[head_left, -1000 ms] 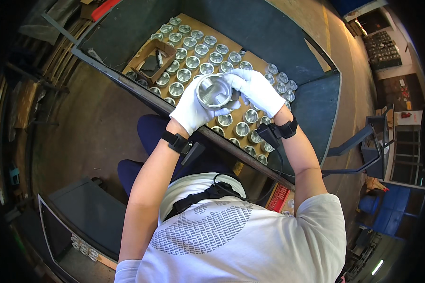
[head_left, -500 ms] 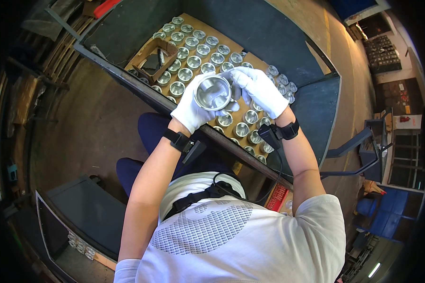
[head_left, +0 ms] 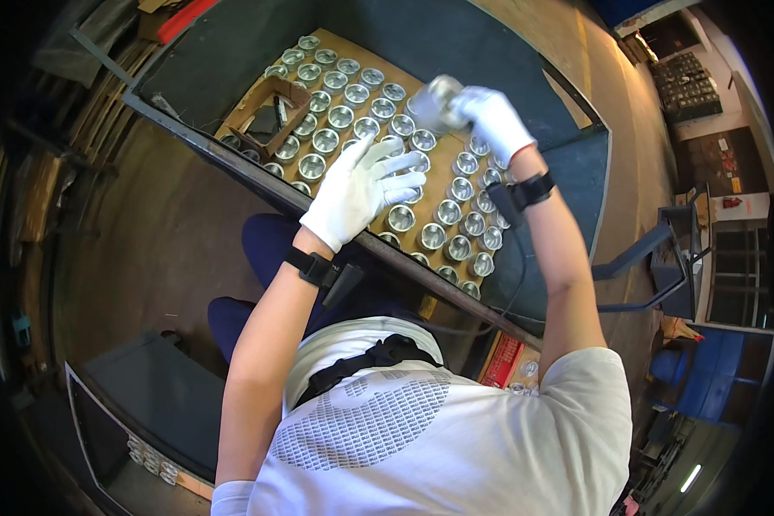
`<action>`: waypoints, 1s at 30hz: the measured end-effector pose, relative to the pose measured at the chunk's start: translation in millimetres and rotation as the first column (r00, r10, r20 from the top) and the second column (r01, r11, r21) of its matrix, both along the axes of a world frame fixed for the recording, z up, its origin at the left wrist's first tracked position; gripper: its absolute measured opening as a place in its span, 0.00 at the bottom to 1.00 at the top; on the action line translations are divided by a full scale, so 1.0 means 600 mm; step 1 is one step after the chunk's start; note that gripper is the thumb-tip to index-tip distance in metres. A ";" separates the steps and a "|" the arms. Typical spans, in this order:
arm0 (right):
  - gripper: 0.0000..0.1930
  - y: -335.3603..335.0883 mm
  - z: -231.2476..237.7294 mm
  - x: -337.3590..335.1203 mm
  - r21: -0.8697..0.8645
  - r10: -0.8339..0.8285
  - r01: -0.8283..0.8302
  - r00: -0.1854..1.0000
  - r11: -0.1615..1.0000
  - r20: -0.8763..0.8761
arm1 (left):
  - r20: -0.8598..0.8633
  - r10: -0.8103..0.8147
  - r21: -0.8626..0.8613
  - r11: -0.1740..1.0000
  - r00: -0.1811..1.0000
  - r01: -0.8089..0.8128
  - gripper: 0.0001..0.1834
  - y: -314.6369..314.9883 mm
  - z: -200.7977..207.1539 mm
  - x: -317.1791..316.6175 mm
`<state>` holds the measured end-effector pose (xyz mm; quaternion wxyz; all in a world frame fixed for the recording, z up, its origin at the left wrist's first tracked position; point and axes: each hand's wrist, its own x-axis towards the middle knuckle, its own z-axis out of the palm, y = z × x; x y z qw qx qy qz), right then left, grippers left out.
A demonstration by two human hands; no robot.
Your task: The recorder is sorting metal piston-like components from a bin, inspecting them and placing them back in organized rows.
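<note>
Blurred by motion, a shiny metal piston (head_left: 437, 107) hangs over the far part of the bin, with my gloved right hand (head_left: 494, 125) closed on it. Open and with its fingers spread, my gloved left hand (head_left: 355, 191) holds nothing above the near edge of the bin. Beneath both hands stand rows of similar round pistons (head_left: 340, 117), hollow side up, on a brown cardboard sheet (head_left: 385, 70). My left hand covers some of them.
The dark metal bin's wall (head_left: 421, 34) encloses the pistons, and its near rim (head_left: 258, 182) runs before my legs. A small cardboard box (head_left: 275, 112) holding a dark object stands at the left. Below the rim lies a red package (head_left: 502, 361). A dark cart (head_left: 146, 396) is at lower left.
The piston that was between both hands has moved away to the far right in my right hand. My left hand has let go of it and opened.
</note>
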<state>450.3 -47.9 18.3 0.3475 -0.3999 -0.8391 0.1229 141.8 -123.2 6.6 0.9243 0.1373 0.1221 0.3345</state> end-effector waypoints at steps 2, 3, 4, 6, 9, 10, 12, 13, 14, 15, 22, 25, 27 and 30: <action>0.09 0.011 0.100 -0.007 -0.724 -0.568 0.255 0.792 0.641 -0.224 | -0.076 0.064 0.052 0.997 0.995 -0.060 0.30 -0.003 -0.008 -0.019; 0.11 0.034 0.107 0.043 -0.696 -0.618 0.292 0.737 0.656 -0.273 | -0.127 0.081 0.111 0.992 0.989 -0.067 0.31 -0.002 -0.011 -0.008; 0.13 0.055 0.116 0.065 -0.656 -0.651 0.314 0.666 0.687 -0.363 | -0.151 0.116 0.151 0.984 0.982 -0.093 0.30 -0.002 -0.025 -0.004; 0.15 0.081 0.127 0.129 -0.649 -0.723 0.389 0.574 0.654 -0.384 | -0.295 0.171 0.250 0.963 0.940 -0.097 0.30 -0.007 -0.024 0.002; 0.14 0.096 0.116 0.190 -0.649 -0.790 0.480 0.506 0.590 -0.345 | -0.500 0.344 0.438 0.892 0.795 -0.111 0.24 -0.026 -0.016 -0.010; 0.14 0.099 0.101 0.205 -0.657 -0.814 0.511 0.496 0.555 -0.302 | -0.436 0.753 0.890 0.443 0.492 0.110 0.19 -0.021 -0.026 -0.025; 0.11 0.086 0.033 0.228 -0.701 -0.830 0.489 0.487 0.518 -0.273 | -0.018 0.983 0.821 -0.092 0.185 0.564 0.15 -0.017 -0.029 -0.039; 0.10 0.080 -0.007 0.239 -0.745 -0.852 0.480 0.472 0.463 -0.225 | 0.031 0.986 0.804 -0.121 0.161 0.582 0.15 -0.011 -0.033 -0.043; 0.09 0.075 -0.055 0.233 -0.807 -0.888 0.448 0.417 0.385 -0.192 | 0.017 0.992 0.766 -0.095 0.127 0.636 0.14 -0.009 -0.040 -0.052; 0.09 0.073 -0.108 0.220 -0.859 -0.917 0.407 0.366 0.310 -0.158 | 0.010 0.996 0.724 -0.070 0.090 0.687 0.14 -0.009 -0.046 -0.061; 0.09 0.020 -0.367 0.436 -0.545 -0.820 0.765 0.527 0.343 0.223 | -0.210 0.973 0.757 0.101 0.094 0.646 0.11 -0.025 -0.012 0.008; 0.12 0.110 -0.328 0.429 -0.548 -0.786 0.785 0.522 0.289 0.332 | -0.271 0.962 0.741 0.185 0.036 0.646 0.10 -0.025 -0.015 0.001; 0.13 0.192 -0.267 0.311 -0.747 -0.854 0.626 0.496 0.225 0.158 | -0.298 0.952 0.706 0.265 -0.064 0.656 0.09 -0.028 -0.013 -0.025; 0.14 0.227 -0.137 0.354 -0.731 -0.926 0.618 0.376 0.289 -0.048 | -0.359 0.929 0.695 0.328 -0.087 0.640 0.07 -0.024 -0.010 -0.006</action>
